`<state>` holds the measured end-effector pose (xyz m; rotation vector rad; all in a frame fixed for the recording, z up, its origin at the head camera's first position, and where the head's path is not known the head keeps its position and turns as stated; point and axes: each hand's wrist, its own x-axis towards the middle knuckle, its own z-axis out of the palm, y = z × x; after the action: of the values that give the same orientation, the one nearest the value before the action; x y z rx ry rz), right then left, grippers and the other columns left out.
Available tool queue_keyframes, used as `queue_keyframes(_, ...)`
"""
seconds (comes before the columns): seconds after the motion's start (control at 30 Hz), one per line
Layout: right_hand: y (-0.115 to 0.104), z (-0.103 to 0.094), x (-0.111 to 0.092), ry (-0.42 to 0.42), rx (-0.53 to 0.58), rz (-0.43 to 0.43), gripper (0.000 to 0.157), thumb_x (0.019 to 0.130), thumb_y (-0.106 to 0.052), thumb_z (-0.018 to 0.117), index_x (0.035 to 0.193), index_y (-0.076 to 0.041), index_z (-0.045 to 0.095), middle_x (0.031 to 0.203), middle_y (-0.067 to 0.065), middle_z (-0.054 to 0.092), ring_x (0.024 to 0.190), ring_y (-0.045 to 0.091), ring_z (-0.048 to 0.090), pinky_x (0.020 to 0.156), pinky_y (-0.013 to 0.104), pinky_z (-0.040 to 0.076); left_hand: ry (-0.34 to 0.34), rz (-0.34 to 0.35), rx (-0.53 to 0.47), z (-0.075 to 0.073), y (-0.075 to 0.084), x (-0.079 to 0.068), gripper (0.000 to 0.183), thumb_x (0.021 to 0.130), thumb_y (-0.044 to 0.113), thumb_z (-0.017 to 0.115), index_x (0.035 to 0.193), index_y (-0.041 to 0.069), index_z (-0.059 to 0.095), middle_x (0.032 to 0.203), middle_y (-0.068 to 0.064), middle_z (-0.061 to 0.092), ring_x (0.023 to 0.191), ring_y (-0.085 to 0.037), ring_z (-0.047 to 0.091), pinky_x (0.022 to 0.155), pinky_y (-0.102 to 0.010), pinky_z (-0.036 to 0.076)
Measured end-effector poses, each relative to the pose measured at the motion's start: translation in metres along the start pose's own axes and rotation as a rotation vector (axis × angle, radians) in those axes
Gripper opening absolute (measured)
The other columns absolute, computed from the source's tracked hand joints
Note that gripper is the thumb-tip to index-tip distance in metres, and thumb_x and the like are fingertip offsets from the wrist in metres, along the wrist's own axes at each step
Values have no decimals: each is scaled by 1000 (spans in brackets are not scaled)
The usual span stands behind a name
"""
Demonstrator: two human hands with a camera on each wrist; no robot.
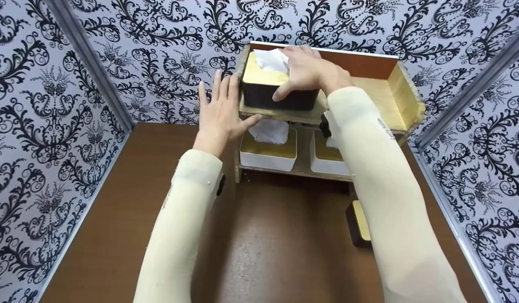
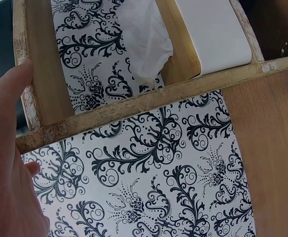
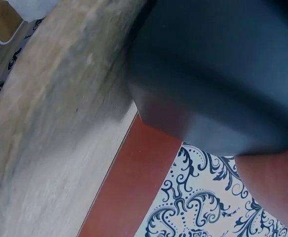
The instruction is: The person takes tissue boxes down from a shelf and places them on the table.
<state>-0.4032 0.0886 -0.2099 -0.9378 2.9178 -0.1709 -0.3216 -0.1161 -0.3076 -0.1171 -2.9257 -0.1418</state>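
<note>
A black tissue box (image 1: 280, 96) with a wood-look lid and a white tissue stands at the left end of the wooden shelf's (image 1: 396, 101) top board. My right hand (image 1: 303, 69) grips it from above, thumb on the near side and fingers over the far side. In the right wrist view the dark box (image 3: 213, 89) fills the upper right. My left hand (image 1: 221, 111) is spread at the shelf's left side, its thumb pointing to the top board's front edge. The left wrist view shows that thumb (image 2: 11, 86) against the wooden frame (image 2: 109, 109).
Two white tissue boxes, one at left (image 1: 270, 158) and one partly behind my right arm (image 1: 327, 158), sit on the lower shelf. A dark box with a yellow top (image 1: 359, 223) lies on the brown table (image 1: 259, 252) at right. Patterned walls (image 1: 158, 54) enclose the table.
</note>
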Motion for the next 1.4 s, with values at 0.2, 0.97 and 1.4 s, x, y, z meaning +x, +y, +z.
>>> queue_keyframes(0.2,4,-1,-11,17,36,23,105,64,-53,80,150,-13,34,157,11,31,136,35,30,119,52,22,-3,2,-14,-2,1,0,114,81,83,41,157,15,-10,166,-10,6,152,-27,-15,121,-56,-13)
queue_keyframes(0.97,14,-7,-53,56,-20,-10,107,64,-54,81,150,-11,34,153,13,37,131,36,33,115,52,25,1,9,-21,0,0,-1,112,82,82,41,156,16,-11,165,-10,5,153,-28,-12,121,-57,-12)
queue_keyframes(1.4,18,-6,-81,69,-59,-53,123,62,-55,82,155,-5,20,156,17,30,140,39,25,116,56,21,-11,7,-10,-1,1,0,113,81,83,39,156,16,-14,166,-10,3,152,-27,-16,121,-58,-11)
